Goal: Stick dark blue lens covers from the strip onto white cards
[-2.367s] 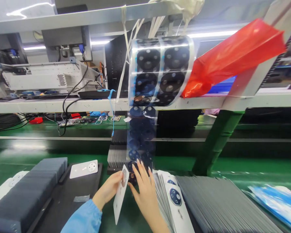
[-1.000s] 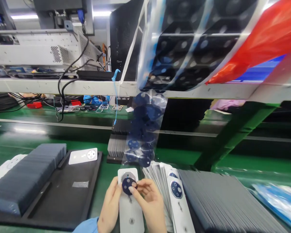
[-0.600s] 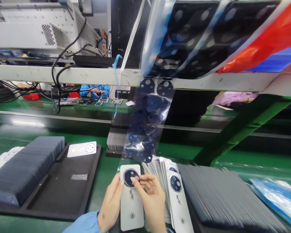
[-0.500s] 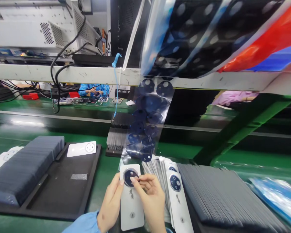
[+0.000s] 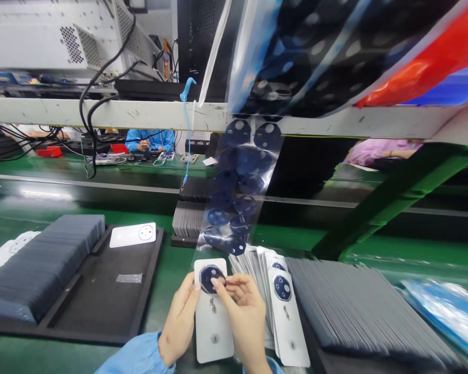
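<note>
My left hand (image 5: pixel 178 319) grips the left edge of a white phone back cover (image 5: pixel 214 332), which stands nearly upright towards me. Between thumb and fingers, my right hand (image 5: pixel 247 314) pinches the right edge of a dark blue round camera sticker (image 5: pixel 208 279) with holes. The sticker lies over the round camera area at the cover's top; whether it is stuck down all round I cannot tell. Just to the right, a second white back cover (image 5: pixel 290 322) with a dark camera disc leans on a row of white covers (image 5: pixel 251 265).
A clear strip of dark stickers (image 5: pixel 237 202) hangs from the white shelf beam (image 5: pixel 140 113) above my hands. At left, a black tray (image 5: pixel 101 291) holds a grey stack (image 5: pixel 50 265) and one white cover (image 5: pixel 133 235). Grey sheets (image 5: pixel 366 306) stand at right. A co-worker in blue (image 5: pixel 150 140) sits beyond.
The camera view has tilted slightly, so the scene sits a little higher. Both hands keep nearly the same hold, with the right still pinching the sticker's edge.
</note>
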The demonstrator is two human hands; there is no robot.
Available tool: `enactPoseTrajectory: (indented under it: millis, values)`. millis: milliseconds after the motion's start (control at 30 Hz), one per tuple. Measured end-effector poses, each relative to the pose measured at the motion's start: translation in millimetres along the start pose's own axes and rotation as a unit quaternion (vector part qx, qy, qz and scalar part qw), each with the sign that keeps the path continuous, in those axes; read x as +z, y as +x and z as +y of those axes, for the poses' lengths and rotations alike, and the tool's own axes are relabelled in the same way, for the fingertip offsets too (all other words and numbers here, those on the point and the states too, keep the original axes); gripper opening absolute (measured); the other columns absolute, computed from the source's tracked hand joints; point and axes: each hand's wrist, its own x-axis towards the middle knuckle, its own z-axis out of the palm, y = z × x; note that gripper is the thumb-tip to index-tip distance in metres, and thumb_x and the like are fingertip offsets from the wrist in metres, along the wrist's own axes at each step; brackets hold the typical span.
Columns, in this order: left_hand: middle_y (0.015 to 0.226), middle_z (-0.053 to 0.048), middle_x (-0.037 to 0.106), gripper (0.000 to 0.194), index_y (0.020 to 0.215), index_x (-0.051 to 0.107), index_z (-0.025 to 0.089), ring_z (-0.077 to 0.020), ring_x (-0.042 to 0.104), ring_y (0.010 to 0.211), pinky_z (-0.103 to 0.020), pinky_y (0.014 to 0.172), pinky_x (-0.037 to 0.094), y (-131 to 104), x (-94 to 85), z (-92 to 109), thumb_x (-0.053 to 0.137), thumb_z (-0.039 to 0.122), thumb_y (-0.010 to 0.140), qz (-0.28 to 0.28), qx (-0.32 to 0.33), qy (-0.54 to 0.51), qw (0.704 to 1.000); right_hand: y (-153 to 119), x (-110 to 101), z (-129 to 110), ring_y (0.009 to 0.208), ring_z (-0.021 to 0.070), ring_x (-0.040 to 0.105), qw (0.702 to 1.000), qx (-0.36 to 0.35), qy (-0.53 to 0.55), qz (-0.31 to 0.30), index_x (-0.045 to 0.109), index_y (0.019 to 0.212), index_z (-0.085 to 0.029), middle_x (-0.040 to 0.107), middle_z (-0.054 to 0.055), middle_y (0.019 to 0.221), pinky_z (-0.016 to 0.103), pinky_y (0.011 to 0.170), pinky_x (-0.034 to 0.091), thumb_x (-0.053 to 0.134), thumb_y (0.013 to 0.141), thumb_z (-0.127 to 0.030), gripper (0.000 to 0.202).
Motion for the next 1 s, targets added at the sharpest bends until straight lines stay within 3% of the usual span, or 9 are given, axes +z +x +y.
enactPoseTrajectory:
  millis: [200, 433, 767, 1000]
  values:
    - [0.125, -0.007, 0.060, 0.037, 0.120, 0.058, 0.019, -0.0213, 0.054, 0.115, -0.026, 0.096, 0.043, -0.2, 1.2, 0.3, 0.050, 0.044, 0.094, 0.008, -0.007, -0.005, 1.000, -1.0, 2.2, -5.2, 0.067, 0.0176, 0.065, 1.000, -0.005, -0.008, -0.006, 0.057, 0.081, -0.020, 0.066, 0.003, 0.076, 0.023, 0.059, 0.053, 0.083, 0.070, -0.040, 0.035]
    - [0.116, -0.008, 0.065, 0.038, 0.121, 0.057, 0.018, -0.0227, 0.059, 0.105, -0.026, 0.077, 0.049, -0.9, 1.8, 2.4, 0.049, 0.044, 0.095, -0.008, 0.003, -0.015, 1.000, 0.3, 3.6, -7.5, 0.066, 0.0186, 0.065, 1.000, 0.001, -0.003, -0.002, 0.057, 0.081, -0.020, 0.066, 0.004, 0.076, 0.025, 0.059, 0.053, 0.085, 0.069, -0.041, 0.037]
    - [0.114, -0.007, 0.066, 0.038, 0.120, 0.058, 0.018, -0.0209, 0.061, 0.099, -0.026, 0.077, 0.049, -1.8, 3.7, 3.5, 0.049, 0.044, 0.095, 0.000, 0.001, -0.032, 0.999, -1.4, 3.3, -6.3, 0.065, 0.0171, 0.064, 1.000, -0.004, -0.001, 0.000, 0.057, 0.082, -0.020, 0.065, 0.002, 0.076, 0.024, 0.058, 0.052, 0.085, 0.069, -0.040, 0.037]
    - [0.117, -0.007, 0.064, 0.035, 0.119, 0.058, 0.018, -0.0221, 0.058, 0.108, -0.027, 0.084, 0.048, -1.7, 4.0, 4.1, 0.049, 0.042, 0.095, -0.002, -0.001, -0.044, 0.999, -2.6, 2.5, -4.5, 0.067, 0.0173, 0.064, 1.000, 0.001, 0.004, 0.001, 0.056, 0.083, -0.020, 0.065, 0.002, 0.077, 0.025, 0.060, 0.052, 0.085, 0.070, -0.040, 0.038]
